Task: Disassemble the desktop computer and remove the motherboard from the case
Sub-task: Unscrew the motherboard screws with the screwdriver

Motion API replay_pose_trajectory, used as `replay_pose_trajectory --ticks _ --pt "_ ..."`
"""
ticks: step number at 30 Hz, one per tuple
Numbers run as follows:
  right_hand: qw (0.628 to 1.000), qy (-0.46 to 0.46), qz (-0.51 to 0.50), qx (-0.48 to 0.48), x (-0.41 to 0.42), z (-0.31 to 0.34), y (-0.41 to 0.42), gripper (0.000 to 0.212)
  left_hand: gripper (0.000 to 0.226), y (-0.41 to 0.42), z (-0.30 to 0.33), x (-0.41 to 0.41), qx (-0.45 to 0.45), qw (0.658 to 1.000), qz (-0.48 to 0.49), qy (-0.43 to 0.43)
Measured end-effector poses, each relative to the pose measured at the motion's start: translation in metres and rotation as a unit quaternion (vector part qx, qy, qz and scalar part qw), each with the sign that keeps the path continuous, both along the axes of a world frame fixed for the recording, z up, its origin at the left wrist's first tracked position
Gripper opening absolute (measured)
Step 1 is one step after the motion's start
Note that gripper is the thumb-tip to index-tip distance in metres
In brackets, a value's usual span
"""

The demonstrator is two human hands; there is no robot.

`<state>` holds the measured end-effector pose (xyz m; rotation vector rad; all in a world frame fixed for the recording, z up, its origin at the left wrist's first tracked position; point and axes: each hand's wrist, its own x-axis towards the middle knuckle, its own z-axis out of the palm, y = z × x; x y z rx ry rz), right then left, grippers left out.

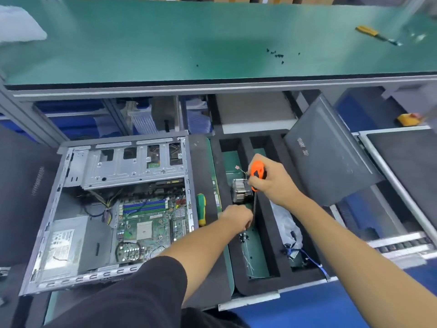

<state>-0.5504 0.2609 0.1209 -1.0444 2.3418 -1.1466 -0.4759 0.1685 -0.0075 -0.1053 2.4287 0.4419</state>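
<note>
The open computer case (54, 209) lies on its side at the left, with the green motherboard (146, 223) still inside and a grey power supply (68, 242) beside it. To the right, over a black foam tray (264, 223), my right hand (272, 181) grips an orange-handled screwdriver (257, 172) held upright, its shaft pointing down. My left hand (237, 216) is curled at the shaft's tip; what it pinches is hidden. A finned heatsink (240, 191) sits in the tray just behind both hands.
A green and yellow screwdriver (201, 209) lies between case and tray. The dark side panel (331, 157) leans at the right. Several black screws (276, 54) and a yellow screwdriver (376, 34) lie on the green bench above. Bagged cables (290, 228) fill the tray's right slot.
</note>
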Motion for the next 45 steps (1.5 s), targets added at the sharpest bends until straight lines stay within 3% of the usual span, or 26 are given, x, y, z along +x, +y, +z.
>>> replay_pose_trajectory --ticks 5,11,14,18,22,26,28,32,37,45 --pt "0.999 -0.018 -0.039 -0.005 0.0 -0.016 0.025 0.011 0.025 0.009 0.0 -0.003 -0.047 0.996 -0.071 -0.002" --pt "0.996 -0.032 -0.06 -0.064 -0.004 0.003 0.017 0.008 0.031 0.001 0.013 -0.004 -0.035 0.996 -0.081 0.034" --pt "0.993 -0.016 -0.059 -0.1 -0.007 0.027 -0.001 0.008 0.035 -0.015 0.027 -0.002 0.039 0.995 -0.058 0.068" --pt "0.986 -0.01 -0.041 -0.162 -0.009 0.073 -0.037 0.008 0.01 -0.047 0.06 0.007 0.147 0.982 0.029 0.111" --pt "0.967 -0.011 -0.013 -0.254 -0.005 0.13 -0.084 0.009 0.002 -0.082 0.103 0.029 0.188 0.967 0.03 0.169" --pt "0.937 -0.02 0.049 -0.344 -0.002 0.18 -0.14 0.023 0.018 -0.119 0.138 0.068 0.255 0.937 0.059 0.232" --pt "0.934 -0.011 0.079 -0.349 0.002 0.194 -0.165 0.025 0.012 -0.143 0.148 0.086 0.25 0.931 0.077 0.256" --pt "0.932 -0.044 0.12 -0.339 0.026 0.194 -0.208 0.025 0.021 -0.187 0.144 0.124 0.228 0.927 0.102 0.28" --pt "0.937 -0.144 0.199 -0.25 0.067 0.152 -0.231 0.027 0.001 -0.213 0.111 0.165 0.219 0.95 0.086 0.207" --pt "0.937 -0.218 0.223 -0.157 0.099 0.068 -0.237 0.026 0.007 -0.217 0.049 0.189 0.195 0.973 0.07 0.102"
